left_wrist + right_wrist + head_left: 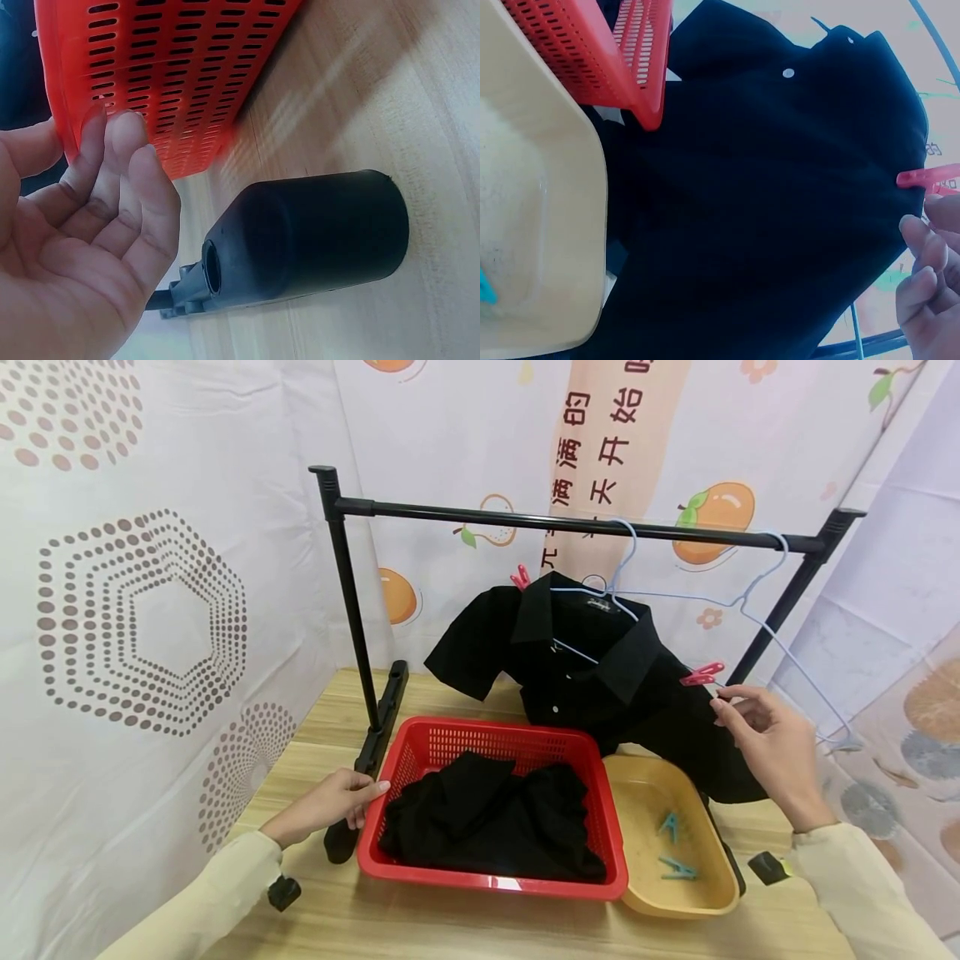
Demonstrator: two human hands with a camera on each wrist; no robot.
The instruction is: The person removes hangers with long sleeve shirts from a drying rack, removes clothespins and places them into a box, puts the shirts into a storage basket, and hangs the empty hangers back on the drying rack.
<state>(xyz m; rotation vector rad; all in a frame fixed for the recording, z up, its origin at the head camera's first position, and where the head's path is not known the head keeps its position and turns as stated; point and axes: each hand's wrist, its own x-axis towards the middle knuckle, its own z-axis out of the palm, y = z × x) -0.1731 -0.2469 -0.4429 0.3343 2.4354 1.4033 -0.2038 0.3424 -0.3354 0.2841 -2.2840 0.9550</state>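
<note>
A black short-sleeved shirt (570, 668) hangs on a light blue wire hanger (611, 578), with a pink clothespin (521, 578) at one shoulder and another pink clothespin (702, 674) at the other. My right hand (776, 747) is just beside that second clothespin, its fingers loosely bent at the shirt's edge. In the right wrist view, its fingertips (915, 229) lie right below the clothespin's handles. My left hand (337, 806) grips the left rim of a red basket (491, 883), thumb over the rim and fingers against the outer wall. Black folded cloth (487, 814) lies inside.
A black rack's crossbar (465, 515) holds the shirt's hanger and a bare blue hanger (806, 668) at right. A yellow tray (637, 785) with two teal clothespins (678, 868) sits beside the basket. The rack's foot (300, 236) is under my left hand.
</note>
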